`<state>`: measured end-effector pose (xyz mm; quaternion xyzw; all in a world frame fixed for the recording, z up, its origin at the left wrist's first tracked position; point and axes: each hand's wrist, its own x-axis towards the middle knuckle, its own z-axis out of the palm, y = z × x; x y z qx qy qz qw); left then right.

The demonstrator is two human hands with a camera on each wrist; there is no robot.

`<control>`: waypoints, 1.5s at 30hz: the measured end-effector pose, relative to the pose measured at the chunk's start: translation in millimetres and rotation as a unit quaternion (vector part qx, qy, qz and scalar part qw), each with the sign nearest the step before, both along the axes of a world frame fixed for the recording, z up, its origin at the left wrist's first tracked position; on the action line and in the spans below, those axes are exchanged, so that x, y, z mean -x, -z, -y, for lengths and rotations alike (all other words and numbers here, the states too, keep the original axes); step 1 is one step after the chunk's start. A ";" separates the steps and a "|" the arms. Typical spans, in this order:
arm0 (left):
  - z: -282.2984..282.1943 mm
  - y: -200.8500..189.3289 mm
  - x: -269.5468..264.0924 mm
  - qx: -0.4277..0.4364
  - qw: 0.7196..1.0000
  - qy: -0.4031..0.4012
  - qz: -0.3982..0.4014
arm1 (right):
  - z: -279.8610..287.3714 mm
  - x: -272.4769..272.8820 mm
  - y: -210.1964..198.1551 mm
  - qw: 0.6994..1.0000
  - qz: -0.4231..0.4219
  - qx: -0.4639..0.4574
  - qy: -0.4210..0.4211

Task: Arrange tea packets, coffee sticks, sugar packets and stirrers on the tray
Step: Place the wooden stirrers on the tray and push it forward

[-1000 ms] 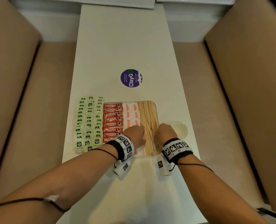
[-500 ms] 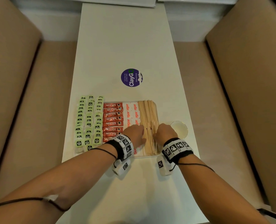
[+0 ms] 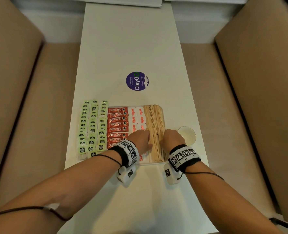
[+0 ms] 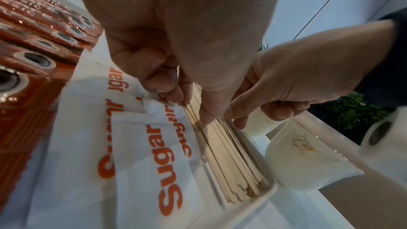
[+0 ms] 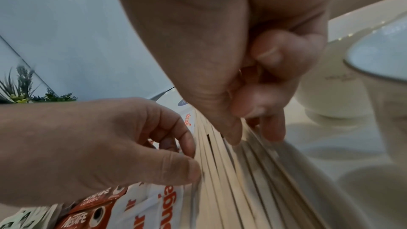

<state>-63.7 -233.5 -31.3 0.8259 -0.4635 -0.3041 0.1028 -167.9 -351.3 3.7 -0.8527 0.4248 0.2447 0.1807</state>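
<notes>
Both hands are squaring the stirrers [image 3: 155,132] at the tray's [image 3: 156,163] three o'clock side: left hand [image 3: 139,141] and right hand [image 3: 171,138] touch them with curled fingertips. Squeeze too hard and sticks may buckle over the sugar [image 3: 136,119] or rim. White desk [image 3: 131,48], tan benches [image 3: 241,98] flanking, cup [image 3: 187,135] at three.

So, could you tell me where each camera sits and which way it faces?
Head: above, looking down at the tray; both forearms show.
Left wrist: under the left hand, facing along the stirrers; right hand opposite.
Right wrist: under the right hand, facing the left hand.
Shared: stirrers, sugar packets.
</notes>
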 end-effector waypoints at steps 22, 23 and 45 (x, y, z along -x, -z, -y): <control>-3.4 0.1 -0.4 0.002 1.000 -0.001 -0.009 | -8.1 7.1 16.0 0.999 0.049 -0.023 -0.006; -3.5 0.3 -0.2 0.003 1.000 -0.001 -0.009 | -8.3 7.1 15.8 0.998 0.050 -0.023 -0.005; -43.4 -17.4 1.2 0.050 0.992 -0.102 -0.053 | -39.4 25.8 -10.0 0.970 0.235 -0.061 0.010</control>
